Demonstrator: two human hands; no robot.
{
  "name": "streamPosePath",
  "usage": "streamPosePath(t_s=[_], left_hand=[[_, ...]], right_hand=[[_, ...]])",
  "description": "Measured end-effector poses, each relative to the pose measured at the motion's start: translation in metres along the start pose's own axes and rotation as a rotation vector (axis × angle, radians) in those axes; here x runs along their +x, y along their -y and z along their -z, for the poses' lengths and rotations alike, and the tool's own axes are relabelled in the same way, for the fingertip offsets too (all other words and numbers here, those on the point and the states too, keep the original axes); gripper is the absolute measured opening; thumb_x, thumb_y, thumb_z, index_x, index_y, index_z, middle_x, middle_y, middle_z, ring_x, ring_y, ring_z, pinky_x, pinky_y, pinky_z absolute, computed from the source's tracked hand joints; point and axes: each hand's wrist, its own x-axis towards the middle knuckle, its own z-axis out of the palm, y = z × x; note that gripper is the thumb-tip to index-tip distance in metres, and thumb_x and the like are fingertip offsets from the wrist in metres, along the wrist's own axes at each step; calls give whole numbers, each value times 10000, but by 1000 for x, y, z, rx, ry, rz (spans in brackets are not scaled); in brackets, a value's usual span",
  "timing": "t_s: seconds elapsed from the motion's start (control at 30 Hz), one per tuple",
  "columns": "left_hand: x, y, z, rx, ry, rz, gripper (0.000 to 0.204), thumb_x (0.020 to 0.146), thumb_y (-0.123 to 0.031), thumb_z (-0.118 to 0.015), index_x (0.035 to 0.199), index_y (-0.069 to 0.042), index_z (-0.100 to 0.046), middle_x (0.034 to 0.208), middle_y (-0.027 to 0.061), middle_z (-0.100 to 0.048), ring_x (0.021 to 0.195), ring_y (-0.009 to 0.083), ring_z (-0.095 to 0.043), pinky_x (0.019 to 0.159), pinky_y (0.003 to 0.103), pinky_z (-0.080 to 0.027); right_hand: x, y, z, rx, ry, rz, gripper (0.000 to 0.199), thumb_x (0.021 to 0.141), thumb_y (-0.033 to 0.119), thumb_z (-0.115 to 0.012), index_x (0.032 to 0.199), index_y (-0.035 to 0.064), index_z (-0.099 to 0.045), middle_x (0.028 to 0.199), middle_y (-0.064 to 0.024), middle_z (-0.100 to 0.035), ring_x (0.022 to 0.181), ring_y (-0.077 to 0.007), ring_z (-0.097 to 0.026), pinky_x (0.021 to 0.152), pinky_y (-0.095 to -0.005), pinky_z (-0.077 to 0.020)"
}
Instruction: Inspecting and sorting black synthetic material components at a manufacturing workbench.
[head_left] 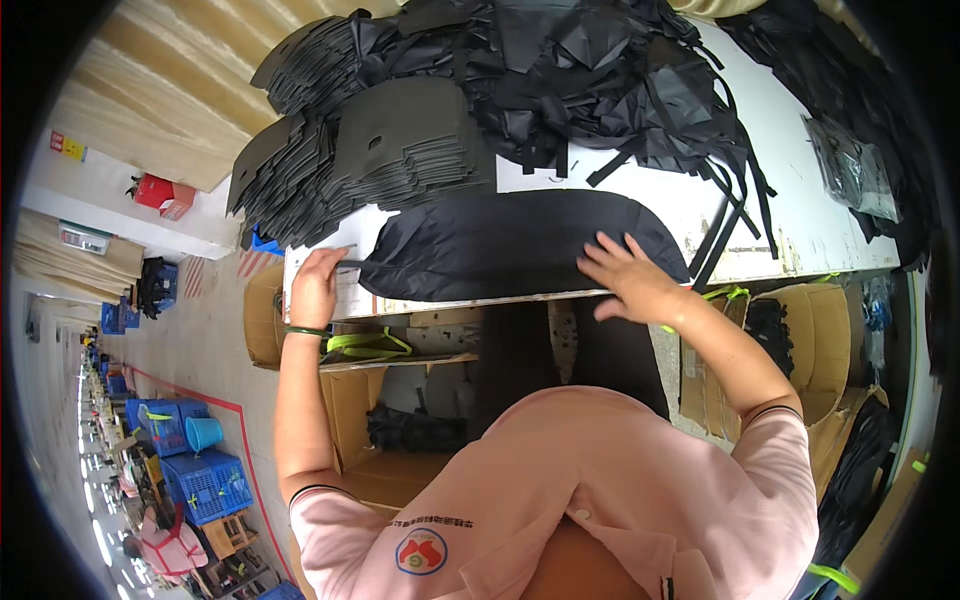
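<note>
A long black padded fabric piece (520,245) with rounded ends lies flat along the near edge of the white table (590,168). At its left end, my left hand (315,288) has its fingers bent together around a thin tab. My right hand (632,280) rests on the right part of the fabric, fingers spread and palm down, with the thumb over the table edge.
Stacked dark grey foam sheets (410,135) stand at the far left of the table. Behind the fabric is a heap of black pieces with straps (620,90). A clear plastic bag (852,170) lies far right. Open cardboard boxes (820,335) sit below the tabletop.
</note>
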Motion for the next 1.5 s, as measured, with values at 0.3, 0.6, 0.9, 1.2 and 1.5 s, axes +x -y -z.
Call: streamPosePath(t_s=[0.3, 0.6, 0.9, 1.2, 1.5], left_hand=[[96, -133, -10, 28, -261, -500, 434, 716, -13, -639, 1143, -90, -629, 1171, 127, -584, 1081, 309, -563, 1020, 461, -393], [161, -8, -22, 189, 226, 95, 664, 736, -393, -755, 1316, -149, -541, 1443, 157, -418, 1404, 313, -289, 1131, 544, -214], [104, -109, 4, -1055, -423, 177, 268, 876, 55, -524, 1139, 8, -519, 1157, 112, -637, 1079, 186, -604, 972, 312, -438], [48, -156, -40, -1497, -263, 91, 350, 894, 69, -538, 1236, -5, -533, 1234, 82, -571, 1113, 152, -536, 990, 311, -404], [67, -163, 0, -89, -329, -474, 712, 579, 187, -458, 1232, -48, -617, 1216, 131, -633, 1222, 305, -547, 1085, 505, -346]], right_hand=[[146, 83, 44, 1505, -350, 311, 419, 931, 37, -562, 1321, -29, -422, 1006, -110, -646, 924, -157, -635, 818, -265, -487], [145, 71, 31, 1529, -348, 136, 200, 947, 140, -562, 1063, -23, -560, 708, -62, -622, 599, -112, -575, 582, -243, -463], [135, 93, 59, 1318, -701, 225, 155, 937, 165, -600, 925, 11, -593, 665, -23, -606, 592, -72, -561, 548, -224, -437], [116, 109, 72, 1273, -645, 202, 124, 914, 117, -620, 882, -3, -616, 680, -8, -604, 613, -41, -553, 569, -202, -446], [48, 32, 106, 1637, -44, 553, 621, 807, 165, -749, 1344, 35, -465, 1257, -44, -551, 1111, -158, -542, 891, -306, -469]])
